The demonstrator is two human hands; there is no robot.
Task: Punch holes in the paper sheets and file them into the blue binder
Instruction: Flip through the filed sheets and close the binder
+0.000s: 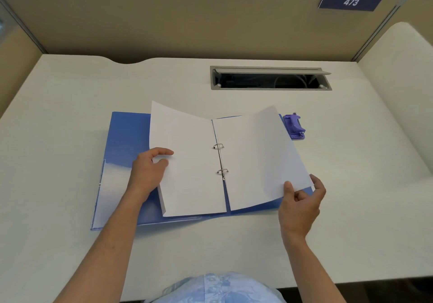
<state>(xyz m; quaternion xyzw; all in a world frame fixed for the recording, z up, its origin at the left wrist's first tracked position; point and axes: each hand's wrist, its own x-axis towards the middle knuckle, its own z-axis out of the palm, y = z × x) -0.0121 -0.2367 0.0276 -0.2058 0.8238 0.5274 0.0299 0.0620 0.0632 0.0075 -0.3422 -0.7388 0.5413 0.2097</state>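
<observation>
The blue binder (pixel 127 136) lies open on the desk. White paper sheets sit on its two metal rings (pixel 220 158): a left stack (pixel 189 162) and a right sheet (pixel 257 157) that curls up at its far end. My left hand (pixel 150 171) rests on the left stack's outer edge, fingers curled over it. My right hand (pixel 302 202) pinches the near right corner of the right sheet between thumb and fingers. A purple hole punch (pixel 294 126) stands just past the binder's far right corner.
The white desk (pixel 70 92) has an open grey cable slot (pixel 270 78) at the back. Beige partition walls close off the back and sides. A label reading 473 (pixel 351 1) hangs top right.
</observation>
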